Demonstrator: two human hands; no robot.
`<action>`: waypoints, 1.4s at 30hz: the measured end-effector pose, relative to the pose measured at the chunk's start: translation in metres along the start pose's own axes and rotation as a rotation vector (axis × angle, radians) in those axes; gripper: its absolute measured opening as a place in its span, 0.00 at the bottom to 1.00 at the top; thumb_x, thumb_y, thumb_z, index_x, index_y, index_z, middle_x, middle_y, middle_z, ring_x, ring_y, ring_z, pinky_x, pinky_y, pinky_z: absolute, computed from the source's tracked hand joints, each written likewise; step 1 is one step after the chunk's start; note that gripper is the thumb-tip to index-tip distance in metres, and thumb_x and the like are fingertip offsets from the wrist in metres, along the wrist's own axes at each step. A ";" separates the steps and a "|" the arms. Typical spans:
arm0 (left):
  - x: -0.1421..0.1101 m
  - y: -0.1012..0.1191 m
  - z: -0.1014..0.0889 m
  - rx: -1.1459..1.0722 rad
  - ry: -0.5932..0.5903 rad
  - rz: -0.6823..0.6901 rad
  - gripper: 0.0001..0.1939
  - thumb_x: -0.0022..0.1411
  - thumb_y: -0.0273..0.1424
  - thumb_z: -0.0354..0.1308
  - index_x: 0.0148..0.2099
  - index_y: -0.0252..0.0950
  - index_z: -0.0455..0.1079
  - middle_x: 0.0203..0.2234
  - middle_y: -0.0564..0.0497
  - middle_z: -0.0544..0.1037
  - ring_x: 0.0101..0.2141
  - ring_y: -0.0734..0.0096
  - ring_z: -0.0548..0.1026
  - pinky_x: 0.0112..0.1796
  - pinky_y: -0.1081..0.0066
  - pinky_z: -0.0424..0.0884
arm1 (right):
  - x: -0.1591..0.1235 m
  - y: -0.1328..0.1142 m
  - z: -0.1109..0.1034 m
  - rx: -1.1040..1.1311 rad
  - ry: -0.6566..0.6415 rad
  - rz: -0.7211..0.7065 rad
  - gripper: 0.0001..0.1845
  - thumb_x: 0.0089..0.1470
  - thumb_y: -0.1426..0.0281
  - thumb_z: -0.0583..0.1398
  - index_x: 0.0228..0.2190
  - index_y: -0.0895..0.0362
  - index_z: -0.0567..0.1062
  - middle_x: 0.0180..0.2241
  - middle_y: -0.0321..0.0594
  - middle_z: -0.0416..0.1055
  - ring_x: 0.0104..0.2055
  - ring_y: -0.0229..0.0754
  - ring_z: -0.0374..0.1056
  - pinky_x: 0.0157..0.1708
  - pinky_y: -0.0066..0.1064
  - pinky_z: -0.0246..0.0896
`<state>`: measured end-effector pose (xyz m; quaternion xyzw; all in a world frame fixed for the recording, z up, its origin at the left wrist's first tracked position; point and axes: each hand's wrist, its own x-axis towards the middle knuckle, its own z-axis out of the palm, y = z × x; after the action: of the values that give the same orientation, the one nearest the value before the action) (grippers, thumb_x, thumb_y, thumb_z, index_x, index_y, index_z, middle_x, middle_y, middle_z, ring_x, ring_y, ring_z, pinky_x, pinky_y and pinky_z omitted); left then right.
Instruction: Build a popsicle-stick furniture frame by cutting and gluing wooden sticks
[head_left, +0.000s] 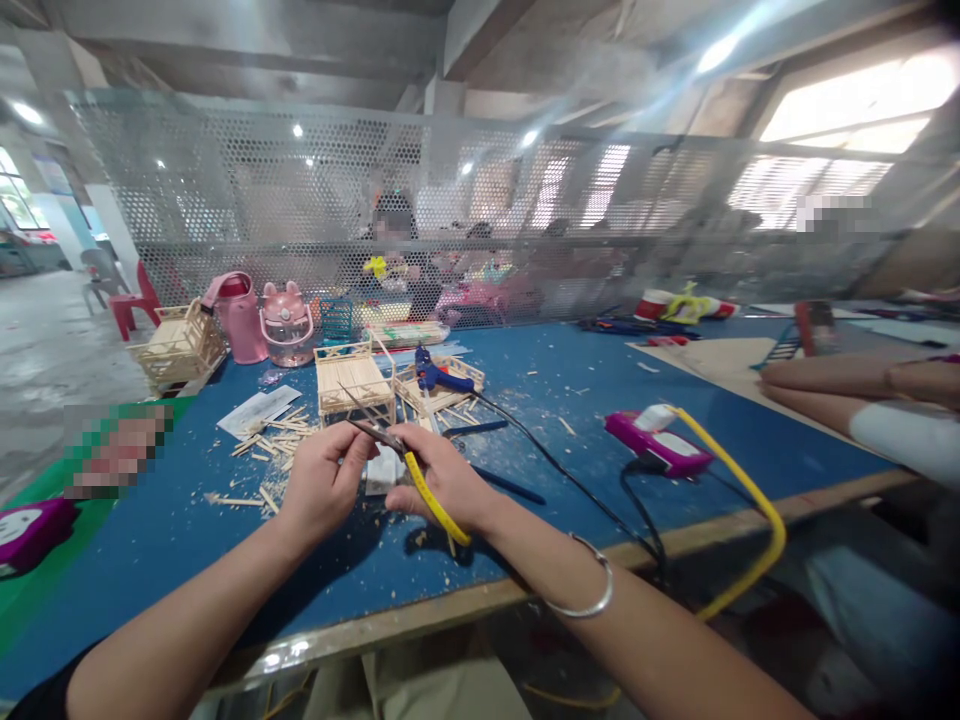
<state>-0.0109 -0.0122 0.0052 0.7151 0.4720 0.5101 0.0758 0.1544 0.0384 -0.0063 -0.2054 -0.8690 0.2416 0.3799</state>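
My right hand (439,475) is closed around yellow-handled pliers (425,490), whose dark jaws point left towards my other hand. My left hand (326,470) is pinched beside the tips of the jaws. Whatever lies between its fingertips is too small to make out. Just beyond both hands stands a small wooden-stick bed model (352,385), with a thin stick slanting in front of it. Cut stick pieces (281,440) and shavings lie scattered to the left. A blue glue gun (442,375) rests on a stick-built tray (480,375) further back.
A purple power strip (660,443) with a yellow cable (750,480) sits at right. Pink bottle (240,315), clear jug (286,330) and another stick model (180,345) stand at back left. A perforated metal screen (300,200) closes the far edge. A co-worker's arms (840,385) rest at right.
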 end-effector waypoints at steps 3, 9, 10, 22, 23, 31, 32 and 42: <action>0.000 0.001 -0.001 0.025 -0.006 0.019 0.13 0.62 0.31 0.47 0.30 0.35 0.69 0.21 0.53 0.73 0.23 0.75 0.70 0.26 0.76 0.63 | 0.001 -0.003 -0.001 0.021 0.002 -0.025 0.35 0.41 0.43 0.56 0.39 0.60 0.69 0.34 0.42 0.67 0.35 0.42 0.62 0.36 0.33 0.58; -0.001 0.006 0.001 0.044 -0.007 0.021 0.15 0.63 0.32 0.45 0.28 0.36 0.69 0.20 0.53 0.72 0.22 0.75 0.69 0.26 0.76 0.63 | -0.001 -0.005 0.002 0.073 0.000 -0.015 0.35 0.44 0.42 0.53 0.39 0.60 0.70 0.29 0.37 0.65 0.29 0.37 0.59 0.30 0.28 0.57; -0.002 0.007 0.002 0.039 -0.005 0.020 0.15 0.63 0.32 0.45 0.28 0.36 0.69 0.20 0.53 0.72 0.22 0.75 0.69 0.26 0.76 0.63 | -0.002 -0.004 0.003 0.069 0.010 -0.016 0.35 0.44 0.42 0.52 0.38 0.60 0.70 0.28 0.37 0.65 0.28 0.37 0.58 0.29 0.28 0.57; -0.003 0.010 0.002 -0.015 0.012 0.012 0.14 0.62 0.31 0.46 0.30 0.35 0.70 0.20 0.53 0.73 0.23 0.74 0.70 0.26 0.76 0.63 | -0.002 -0.010 0.004 0.008 0.059 0.008 0.29 0.51 0.46 0.49 0.34 0.60 0.70 0.25 0.36 0.63 0.25 0.35 0.57 0.26 0.26 0.55; -0.002 0.009 0.002 -0.022 0.013 -0.003 0.14 0.62 0.31 0.46 0.30 0.35 0.70 0.20 0.53 0.73 0.23 0.74 0.70 0.26 0.76 0.63 | -0.002 -0.010 0.004 0.020 0.055 0.006 0.30 0.50 0.45 0.49 0.35 0.60 0.69 0.25 0.36 0.63 0.25 0.35 0.57 0.26 0.26 0.55; 0.000 0.004 0.001 0.001 0.016 -0.019 0.15 0.62 0.33 0.46 0.29 0.35 0.70 0.20 0.52 0.74 0.23 0.74 0.70 0.26 0.76 0.65 | 0.001 -0.004 0.004 -0.003 0.015 -0.011 0.38 0.42 0.39 0.51 0.40 0.60 0.67 0.31 0.40 0.65 0.31 0.40 0.60 0.33 0.32 0.57; 0.000 0.004 0.000 0.013 0.014 -0.003 0.14 0.62 0.32 0.46 0.29 0.35 0.70 0.20 0.52 0.74 0.23 0.74 0.71 0.27 0.76 0.65 | 0.001 -0.004 0.004 -0.007 0.015 -0.017 0.38 0.42 0.39 0.51 0.39 0.60 0.67 0.32 0.40 0.65 0.32 0.40 0.60 0.34 0.32 0.57; 0.001 -0.002 -0.004 0.143 0.020 0.205 0.11 0.62 0.28 0.48 0.35 0.35 0.72 0.27 0.50 0.78 0.29 0.73 0.75 0.31 0.77 0.67 | -0.003 -0.003 0.003 -0.068 0.047 -0.059 0.37 0.42 0.40 0.52 0.41 0.58 0.66 0.33 0.41 0.64 0.34 0.42 0.61 0.35 0.33 0.58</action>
<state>-0.0150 -0.0125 0.0064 0.7579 0.4325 0.4872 -0.0326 0.1535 0.0341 -0.0079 -0.1983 -0.8732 0.1957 0.3998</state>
